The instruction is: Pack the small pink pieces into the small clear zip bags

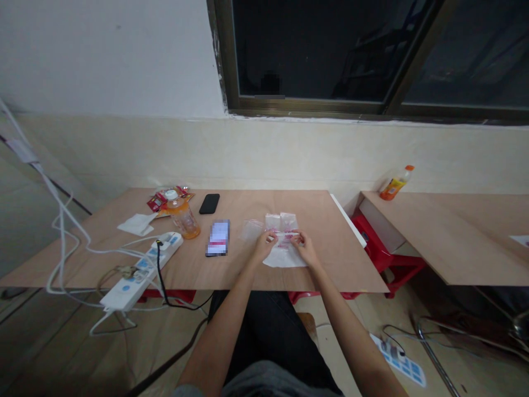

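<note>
A thin white plastic bag (285, 257) with pink print lies spread on the wooden table in front of me. Across its middle runs a raised fold, with one of my hands at each end of it. My left hand (265, 246) pinches the fold's left end between thumb and fingers. At the right end, my right hand (305, 247) pinches the bag in the same way. The two handle flaps of the bag point toward the wall. Just left of my left hand lies another clear, thin plastic piece (250, 230), flat on the table.
Left of the bag on the table (339, 242) lie a lit phone (218, 238) and a black phone (209, 203). Farther left are an orange drink bottle (184, 219), red packets (155, 202), tissue (137, 224) and a corded power strip (142, 273). Another bottle (395, 183) stands tilted on the right table.
</note>
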`<move>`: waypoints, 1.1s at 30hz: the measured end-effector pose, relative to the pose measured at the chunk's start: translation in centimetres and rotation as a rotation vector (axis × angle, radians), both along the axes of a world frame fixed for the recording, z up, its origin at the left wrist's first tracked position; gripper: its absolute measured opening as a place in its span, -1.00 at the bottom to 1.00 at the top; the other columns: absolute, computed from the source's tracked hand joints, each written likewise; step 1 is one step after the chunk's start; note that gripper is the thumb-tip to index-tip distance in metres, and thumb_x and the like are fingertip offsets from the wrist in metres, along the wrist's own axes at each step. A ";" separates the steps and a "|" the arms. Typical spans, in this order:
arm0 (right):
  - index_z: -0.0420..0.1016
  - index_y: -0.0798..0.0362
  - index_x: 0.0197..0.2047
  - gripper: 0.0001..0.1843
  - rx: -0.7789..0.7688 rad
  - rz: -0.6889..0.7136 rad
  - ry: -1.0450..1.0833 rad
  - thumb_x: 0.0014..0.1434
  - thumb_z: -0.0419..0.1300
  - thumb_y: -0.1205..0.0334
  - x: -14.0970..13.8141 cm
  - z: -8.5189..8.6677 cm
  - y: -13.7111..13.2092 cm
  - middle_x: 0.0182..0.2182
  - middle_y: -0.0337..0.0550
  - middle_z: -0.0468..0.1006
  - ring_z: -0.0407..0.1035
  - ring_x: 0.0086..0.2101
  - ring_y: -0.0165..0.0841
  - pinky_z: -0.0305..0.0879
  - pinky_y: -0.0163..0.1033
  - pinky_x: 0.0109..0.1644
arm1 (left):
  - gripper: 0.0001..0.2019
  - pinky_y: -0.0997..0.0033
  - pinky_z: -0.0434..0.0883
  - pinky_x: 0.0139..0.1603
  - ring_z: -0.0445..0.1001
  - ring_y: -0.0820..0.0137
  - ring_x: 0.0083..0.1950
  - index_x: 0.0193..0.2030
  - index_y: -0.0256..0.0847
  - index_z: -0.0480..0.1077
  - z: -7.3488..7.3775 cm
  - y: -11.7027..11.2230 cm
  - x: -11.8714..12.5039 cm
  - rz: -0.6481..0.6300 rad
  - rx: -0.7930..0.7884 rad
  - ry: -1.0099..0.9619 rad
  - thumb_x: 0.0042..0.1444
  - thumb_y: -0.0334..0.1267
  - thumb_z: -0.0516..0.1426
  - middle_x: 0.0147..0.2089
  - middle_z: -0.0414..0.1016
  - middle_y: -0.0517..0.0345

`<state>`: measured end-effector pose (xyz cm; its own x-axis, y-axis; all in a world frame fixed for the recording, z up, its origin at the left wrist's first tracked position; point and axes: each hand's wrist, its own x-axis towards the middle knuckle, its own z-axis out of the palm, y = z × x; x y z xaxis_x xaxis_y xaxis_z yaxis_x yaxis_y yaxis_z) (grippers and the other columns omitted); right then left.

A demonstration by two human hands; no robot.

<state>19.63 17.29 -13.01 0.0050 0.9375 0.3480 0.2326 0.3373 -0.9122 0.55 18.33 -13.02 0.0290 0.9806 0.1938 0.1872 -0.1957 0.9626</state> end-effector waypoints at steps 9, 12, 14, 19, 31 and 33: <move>0.37 0.04 -0.07 -0.64 0.019 0.012 0.003 0.09 0.20 0.07 -1.0 -1.3 0.7 -0.40 -0.19 0.48 0.34 -0.38 -0.31 0.30 -0.18 -0.20 | -0.76 0.46 0.30 -0.31 0.36 0.44 -0.38 -0.40 -0.23 0.38 -1.8 -0.3 0.0 0.027 -0.034 -0.286 -0.05 -0.10 0.26 -0.43 0.39 0.20; 0.35 0.03 -0.07 -0.68 0.044 0.003 -0.031 0.11 0.16 0.11 -1.3 -1.1 0.7 -0.41 -0.21 0.44 0.33 -0.38 -0.32 0.30 -0.18 -0.21 | -0.74 0.49 0.27 -0.39 0.32 0.49 -0.45 -0.41 -0.23 0.35 -1.2 -0.7 -0.1 0.007 -0.051 -0.312 -0.03 -0.07 0.24 -0.47 0.35 0.23; 0.34 0.03 -0.06 -0.70 0.062 -0.020 -0.071 0.13 0.13 0.15 -1.5 -1.0 0.7 -0.42 -0.22 0.43 0.33 -0.38 -0.31 0.28 -0.19 -0.23 | -0.72 0.50 0.26 -0.42 0.32 0.49 -0.47 -0.42 -0.23 0.33 -1.1 -0.9 -0.2 -0.006 -0.068 -0.332 -0.04 -0.05 0.23 -0.48 0.35 0.24; 0.32 0.02 -0.07 -0.75 0.088 -0.106 -0.196 0.16 0.06 0.21 -2.3 -0.8 0.2 -0.39 -0.18 0.46 0.36 -0.36 -0.28 0.25 -0.20 -0.25 | -0.71 0.49 0.28 -0.40 0.36 0.48 -0.45 -0.41 -0.24 0.35 -0.9 -1.5 -0.2 0.025 -0.078 -0.362 -0.08 -0.05 0.26 -0.48 0.37 0.23; 0.28 0.00 0.03 -0.62 0.042 -0.051 -0.148 0.13 0.10 0.17 -2.7 -1.3 0.3 -0.38 -0.24 0.42 0.36 -0.34 -0.30 0.29 -0.19 -0.18 | -0.76 0.45 0.28 -0.34 0.37 0.43 -0.41 -0.44 -0.25 0.40 -0.4 -2.2 -0.1 0.063 -0.033 -0.263 -0.02 -0.09 0.21 -0.47 0.42 0.18; 0.27 -0.02 0.03 -0.62 0.037 -0.031 -0.143 0.12 0.12 0.17 -2.7 -1.6 0.4 -0.38 -0.25 0.41 0.36 -0.34 -0.30 0.29 -0.19 -0.19 | -0.76 0.45 0.27 -0.34 0.37 0.43 -0.42 -0.45 -0.25 0.40 -0.5 -2.2 -0.1 0.060 -0.035 -0.260 -0.03 -0.09 0.21 -0.48 0.41 0.18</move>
<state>16.94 17.74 -14.60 -0.0183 0.9242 0.3815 0.3703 0.3608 -0.8560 0.40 16.16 -13.49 -0.0758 0.9853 0.1531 -0.0572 -0.1576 0.9858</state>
